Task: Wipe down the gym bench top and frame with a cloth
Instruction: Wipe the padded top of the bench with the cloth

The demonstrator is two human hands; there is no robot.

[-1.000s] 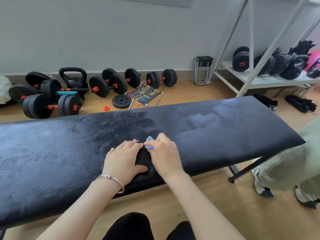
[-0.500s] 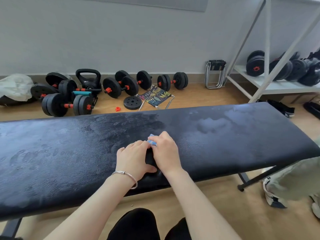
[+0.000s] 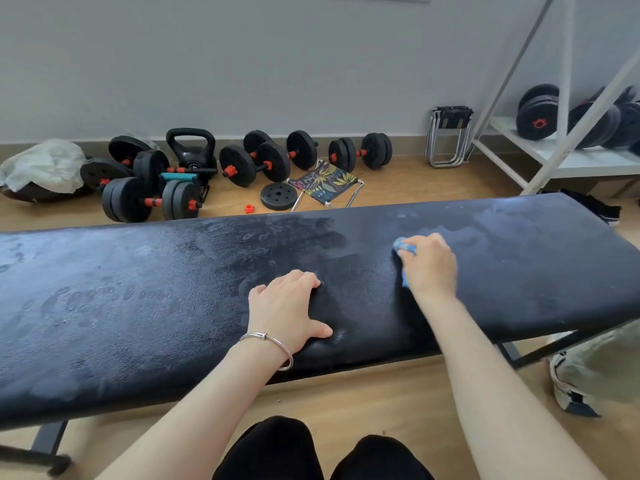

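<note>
Black, pebbled vinyl covers the bench top (image 3: 502, 271), which runs across the whole head view from left edge to right, padded and giving slightly under load, judging by the dimple at the near edge beside the left thumb. Head view, only view available: right hand (image 3: 429, 268) is curled closed over a small blue cloth (image 3: 404, 247), pressing it flat on the pad right of centre; only a crumpled corner ahead of the knuckles and a strip along the thumb side show, the rest is hidden under the palm. Left hand (image 3: 289, 308) lies open, palm down, fingers spread, holding nothing, bracing on the pad near the front edge and well apart from the right. Cloth reads as soft, light and limp (likely damp, given the pale smeary film and droplets over much of the surface), so it should be kept bunched under the palm instead of pinched by a corner, or it will fold and skate. Wet vinyl will be slick; firm downward pressure seems needed. Hazy patches remain at far right and across the left half, so the top looks partly done. Dark metal frame (image 3: 540, 344) shows below the right end, with a foot (image 3: 45, 455) at lower left; I judge neither wiped yet. Frame is rigid tubing, best gripped around with cloth wrapped on it.
</note>
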